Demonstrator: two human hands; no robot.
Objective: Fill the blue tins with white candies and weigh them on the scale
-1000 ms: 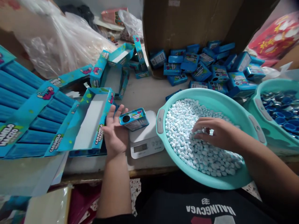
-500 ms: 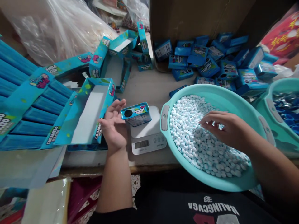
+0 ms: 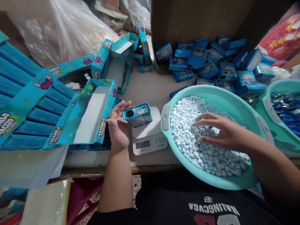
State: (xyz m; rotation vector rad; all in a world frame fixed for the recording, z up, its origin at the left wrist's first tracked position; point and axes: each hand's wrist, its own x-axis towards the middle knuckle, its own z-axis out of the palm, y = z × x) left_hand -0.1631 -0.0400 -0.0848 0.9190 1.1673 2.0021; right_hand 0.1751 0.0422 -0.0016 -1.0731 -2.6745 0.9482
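A small blue candy box (image 3: 138,117) with a dark round spot on its upper face stands on a white kitchen scale (image 3: 150,148), whose display is lit with digits. Just left of that box, my left hand (image 3: 119,126) is open, palm turned up and fingers apart; whether its fingertips touch the box I cannot tell. Over the turquoise tub (image 3: 199,179) my right hand (image 3: 213,129) is open, fingers spread just above or at the surface of the many white and pale blue candies (image 3: 187,137). I see nothing held in it.
Open blue display trays (image 3: 93,115) stand at the left beside a row of packed blue boxes (image 3: 32,125). Loose candy boxes (image 3: 201,59) fill a cardboard carton (image 3: 187,18) at the back. A second turquoise tub (image 3: 269,118) with blue pieces sits at the right.
My right hand's fingers have spread from a pinch above the candies and shifted slightly left. My left hand stays beside the box, with little movement.
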